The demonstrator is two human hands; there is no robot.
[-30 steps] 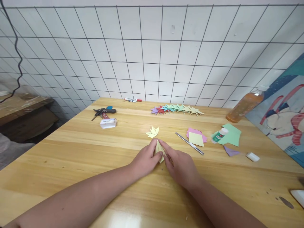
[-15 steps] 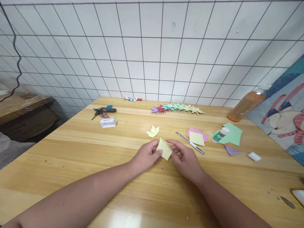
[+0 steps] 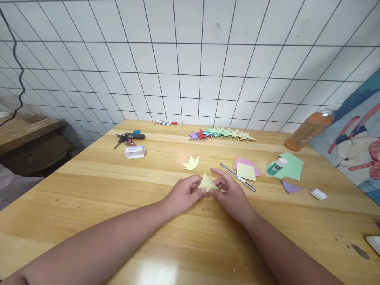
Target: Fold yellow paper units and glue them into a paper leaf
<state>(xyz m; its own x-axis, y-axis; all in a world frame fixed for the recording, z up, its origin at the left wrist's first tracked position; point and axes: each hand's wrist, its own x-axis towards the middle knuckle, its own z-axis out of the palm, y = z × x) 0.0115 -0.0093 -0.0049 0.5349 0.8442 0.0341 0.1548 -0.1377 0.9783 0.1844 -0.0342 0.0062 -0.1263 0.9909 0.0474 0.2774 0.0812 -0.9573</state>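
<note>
Between my two hands is a small pale yellow piece of paper (image 3: 207,183), its upper corner pointing up and its shape now close to a triangle. My left hand (image 3: 187,191) pinches its left side with the thumb in front. On the other side my right hand (image 3: 230,192) grips the lower right edge between thumb and fingers, the index finger raised. Just beyond them lies a folded yellow paper piece with several points (image 3: 190,162). A silver utility knife (image 3: 238,177) rests to the right of my right hand.
Yellow and pink paper squares (image 3: 246,171), a glue stick (image 3: 276,167), green paper (image 3: 292,166), a purple folded piece (image 3: 291,187) and an eraser (image 3: 318,194) lie right. A row of folded stars (image 3: 222,133), a marker (image 3: 166,122), bottle (image 3: 308,128), keys (image 3: 129,138) and small box (image 3: 135,152) stand farther back.
The yellow paper has gone from a diamond-like square to a triangular shape. My right hand has closed onto its lower right edge, thumb near the left thumb.
</note>
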